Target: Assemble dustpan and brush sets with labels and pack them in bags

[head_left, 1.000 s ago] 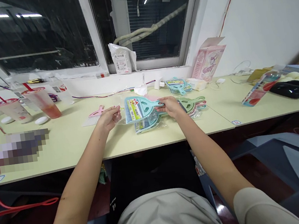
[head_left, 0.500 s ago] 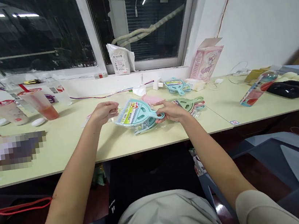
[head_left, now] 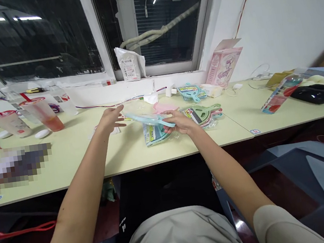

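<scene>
My right hand [head_left: 180, 122] grips the handle of a light blue mini dustpan [head_left: 146, 119], held nearly flat and edge-on above the table. My left hand [head_left: 111, 119] hovers open by the dustpan's far left edge, fingers stretched out. Under the dustpan lies a packaged blue dustpan set [head_left: 154, 133] in clear wrap. A pink brush [head_left: 105, 129] lies on the table beneath my left hand, mostly hidden. Just right of my right hand sits a pile of green and pink dustpans [head_left: 205, 114].
Two drink cups with red straws [head_left: 43, 113] stand at the back left. More blue dustpans [head_left: 190, 91] and a pink box [head_left: 223, 67] sit near the window. A white bag [head_left: 130, 64] rests on the sill. Black items [head_left: 316, 94] lie far right on the pale green table [head_left: 74, 157].
The blue dustpan has tipped from label-up to almost flat. My left hand has let go, opened and reached forward by its edge.
</scene>
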`<action>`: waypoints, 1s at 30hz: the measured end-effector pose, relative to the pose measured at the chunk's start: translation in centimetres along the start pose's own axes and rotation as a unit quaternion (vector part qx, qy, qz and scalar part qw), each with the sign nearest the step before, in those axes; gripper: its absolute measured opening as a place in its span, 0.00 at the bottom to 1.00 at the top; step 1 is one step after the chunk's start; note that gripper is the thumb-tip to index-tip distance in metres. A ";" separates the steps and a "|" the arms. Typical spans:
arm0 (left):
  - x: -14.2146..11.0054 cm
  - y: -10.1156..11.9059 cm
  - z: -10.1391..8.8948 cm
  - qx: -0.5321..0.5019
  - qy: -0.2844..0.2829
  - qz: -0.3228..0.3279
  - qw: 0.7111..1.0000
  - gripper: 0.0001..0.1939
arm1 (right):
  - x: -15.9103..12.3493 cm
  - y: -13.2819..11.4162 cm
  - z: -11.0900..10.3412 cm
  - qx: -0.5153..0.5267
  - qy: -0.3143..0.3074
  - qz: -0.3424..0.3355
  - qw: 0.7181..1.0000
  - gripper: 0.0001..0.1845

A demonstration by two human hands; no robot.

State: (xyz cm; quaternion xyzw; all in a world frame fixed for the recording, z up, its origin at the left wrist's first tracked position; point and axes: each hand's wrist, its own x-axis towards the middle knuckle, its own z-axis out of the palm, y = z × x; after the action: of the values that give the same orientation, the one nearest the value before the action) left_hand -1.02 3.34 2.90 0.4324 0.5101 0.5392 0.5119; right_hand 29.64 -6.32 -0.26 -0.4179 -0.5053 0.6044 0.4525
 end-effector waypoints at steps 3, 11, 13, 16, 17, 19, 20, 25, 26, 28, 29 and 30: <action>-0.2 -1.1 0.6 -0.064 -0.049 -0.055 0.995 0.24 | 0.1 0.1 0.6 -0.003 0.020 -0.030 0.999 0.31; 0.4 -3.5 2.3 -0.067 -0.050 -0.108 0.991 0.10 | -1.5 0.7 2.4 -0.107 -0.018 -0.046 0.993 0.33; 0.2 -4.0 2.2 -0.068 -0.067 -0.094 0.991 0.12 | -1.9 0.6 2.8 -0.125 -0.012 -0.039 0.991 0.32; -0.4 -4.3 2.0 -0.084 -0.071 -0.074 0.991 0.18 | -2.5 0.1 3.3 -0.169 -0.002 -0.034 0.985 0.31; -0.6 -4.3 1.9 -0.086 -0.071 -0.069 0.991 0.20 | -2.7 -0.1 3.4 -0.183 0.000 -0.030 0.983 0.31; -1.0 -4.1 1.8 -0.086 -0.074 -0.064 0.992 0.21 | -2.8 -0.7 3.2 -0.207 0.007 -0.025 0.978 0.30; -1.2 -4.0 1.8 -0.084 -0.077 -0.061 0.992 0.20 | -2.7 -1.0 2.9 -0.218 0.022 -0.031 0.975 0.27; -2.2 -3.6 1.9 -0.094 -0.107 -0.013 0.990 0.16 | -0.3 -2.3 0.2 -0.246 0.241 -0.181 0.921 0.08; -2.4 -3.6 2.0 -0.093 -0.115 -0.004 0.989 0.15 | 0.4 -2.5 -0.2 -0.231 0.259 -0.181 0.920 0.08; -2.8 -3.6 2.3 -0.092 -0.122 0.008 0.988 0.14 | 1.7 -2.7 -0.6 -0.180 0.216 -0.125 0.952 0.09; -3.0 -3.7 2.6 -0.093 -0.120 0.012 0.988 0.14 | 2.2 -2.6 -0.5 -0.152 0.171 -0.087 0.970 0.09; -3.1 -3.8 2.8 -0.097 -0.116 0.016 0.988 0.15 | 2.7 -2.5 -0.3 -0.125 0.123 -0.050 0.983 0.10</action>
State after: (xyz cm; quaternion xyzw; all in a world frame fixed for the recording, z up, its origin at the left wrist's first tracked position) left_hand 2.49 0.39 -0.40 0.4481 0.3855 0.5405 0.5988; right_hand 29.55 -3.42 2.03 -0.5165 -0.5376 0.4571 0.4851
